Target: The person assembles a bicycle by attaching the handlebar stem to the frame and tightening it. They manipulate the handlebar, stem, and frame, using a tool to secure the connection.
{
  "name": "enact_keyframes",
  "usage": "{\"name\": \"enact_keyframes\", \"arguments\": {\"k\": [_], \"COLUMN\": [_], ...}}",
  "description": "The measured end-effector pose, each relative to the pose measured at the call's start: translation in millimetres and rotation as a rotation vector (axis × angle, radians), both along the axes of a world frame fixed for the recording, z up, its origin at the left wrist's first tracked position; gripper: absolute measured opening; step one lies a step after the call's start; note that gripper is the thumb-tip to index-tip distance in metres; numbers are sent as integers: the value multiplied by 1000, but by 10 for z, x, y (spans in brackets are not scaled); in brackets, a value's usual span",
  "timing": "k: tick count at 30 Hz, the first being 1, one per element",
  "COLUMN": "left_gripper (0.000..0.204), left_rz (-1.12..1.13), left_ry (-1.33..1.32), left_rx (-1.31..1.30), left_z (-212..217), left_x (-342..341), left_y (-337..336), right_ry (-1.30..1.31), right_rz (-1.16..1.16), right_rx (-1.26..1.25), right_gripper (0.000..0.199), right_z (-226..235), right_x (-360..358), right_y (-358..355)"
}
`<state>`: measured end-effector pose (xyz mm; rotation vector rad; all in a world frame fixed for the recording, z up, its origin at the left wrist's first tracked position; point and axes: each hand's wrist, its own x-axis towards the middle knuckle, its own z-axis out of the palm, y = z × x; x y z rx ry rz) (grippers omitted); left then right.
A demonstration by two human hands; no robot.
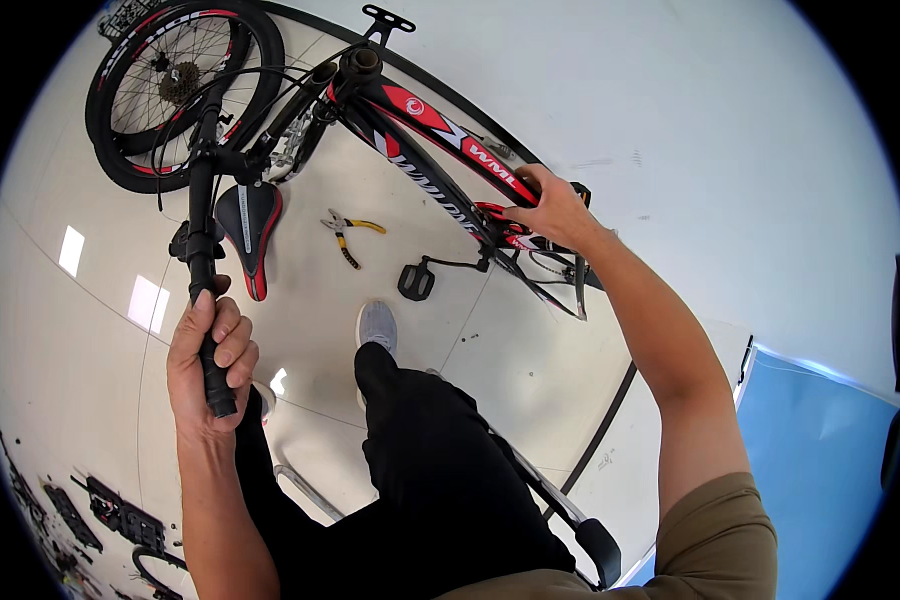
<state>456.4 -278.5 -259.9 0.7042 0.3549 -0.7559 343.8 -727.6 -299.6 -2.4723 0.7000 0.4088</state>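
My left hand is wrapped around the black grip at the near end of a bicycle handlebar. The bar's end pokes out below my fist. Further right, my right hand holds the black, red and white bicycle frame near its rear end, thumb and fingers around a tube; the exact contact is partly hidden. The frame leans along the wall with no wheel fitted at that end. Below it hangs a black pedal on its crank. A black and red saddle lies beside the handlebar.
Yellow-handled pliers lie on the tiled floor. Bicycle wheels overlap at the far left. Dark loose parts are scattered at the lower left. A blue panel stands at the right, beyond the white wall.
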Motion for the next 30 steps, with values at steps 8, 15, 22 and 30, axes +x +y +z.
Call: {"name": "enact_keyframes", "arguments": {"k": [8,15,22,30], "left_gripper": [28,18,18,24], "left_rz": [-13,-46,-48,-58], "left_ry": [42,27,-17,-133], "left_rx": [-7,65,73,165], "left_z": [57,235,142,72], "left_x": [18,-12,-107,-132], "left_y": [-27,-11,-48,-25], "right_ry": [-551,-616,-24,178], "right_rz": [130,-424,-575,-533], "right_rx": [-460,660,1095,1346], "right_gripper": [58,21,29,36], "right_z": [4,363,262,-1886], "right_x": [-223,177,652,752], "right_y": [226,2187,3032,2924]}}
